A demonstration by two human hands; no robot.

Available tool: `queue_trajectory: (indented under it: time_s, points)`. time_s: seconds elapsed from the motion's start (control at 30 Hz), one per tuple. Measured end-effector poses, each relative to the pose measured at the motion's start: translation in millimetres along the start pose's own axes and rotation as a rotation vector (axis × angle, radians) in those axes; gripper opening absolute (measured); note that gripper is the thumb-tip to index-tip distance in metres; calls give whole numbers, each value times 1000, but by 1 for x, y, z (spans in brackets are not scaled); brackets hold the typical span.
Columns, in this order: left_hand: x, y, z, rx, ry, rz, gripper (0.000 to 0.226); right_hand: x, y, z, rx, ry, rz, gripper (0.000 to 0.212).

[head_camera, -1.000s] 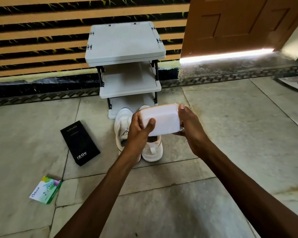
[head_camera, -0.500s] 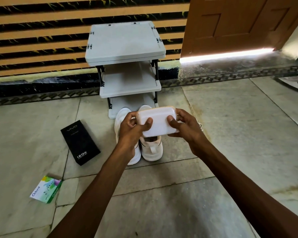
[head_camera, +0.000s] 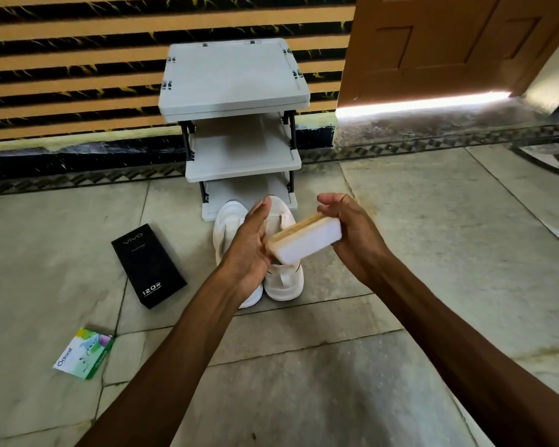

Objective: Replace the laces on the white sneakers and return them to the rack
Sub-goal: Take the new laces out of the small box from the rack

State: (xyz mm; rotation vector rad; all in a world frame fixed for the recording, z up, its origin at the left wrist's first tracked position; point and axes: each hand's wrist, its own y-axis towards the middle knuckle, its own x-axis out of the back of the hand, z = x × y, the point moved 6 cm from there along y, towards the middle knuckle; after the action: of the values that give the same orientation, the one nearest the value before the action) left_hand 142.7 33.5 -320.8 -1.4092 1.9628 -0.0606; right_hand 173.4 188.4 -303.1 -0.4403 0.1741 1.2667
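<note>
Box (head_camera: pixel 305 241) tilted now, right hand (head_camera: pixel 352 233) clasping it, left hand (head_camera: pixel 250 245) flat-open steadying, over sneakers (head_camera: pixel 283 282) before rack (head_camera: pixel 236 91) — probably laces inside.

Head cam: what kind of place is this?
Probably a home entryway. A grey three-tier shoe rack stands against a striped wall beside a wooden door with daylight under it, and white sneakers sit on the stone-tile floor.

White sneakers (head_camera: pixel 283 282) side by side before rack (head_camera: pixel 236 79)
</note>
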Motion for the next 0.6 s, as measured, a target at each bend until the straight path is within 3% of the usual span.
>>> queue_trajectory:
  time_s: [0.1,0.17,0.27,0.37,0.47,0.6]
  points:
    - [6,-4,14,191,109,-33,14,-4,-2,-1,37,-65,51,31]
    - [13,-4,20,204,206,-93,13,-2,-1,-7,19,-115,89,36]
    - [26,3,17,45,120,-208,33,15,3,-21,-81,-381,58,36]
    - [27,3,2,-128,50,-245,31,24,1,-29,-213,-567,121,30]
    - [23,3,-12,-241,52,-250,30,21,-3,-22,-220,-574,198,27]
    - [26,9,-18,-238,111,-257,32,25,3,-8,-144,-444,33,25]
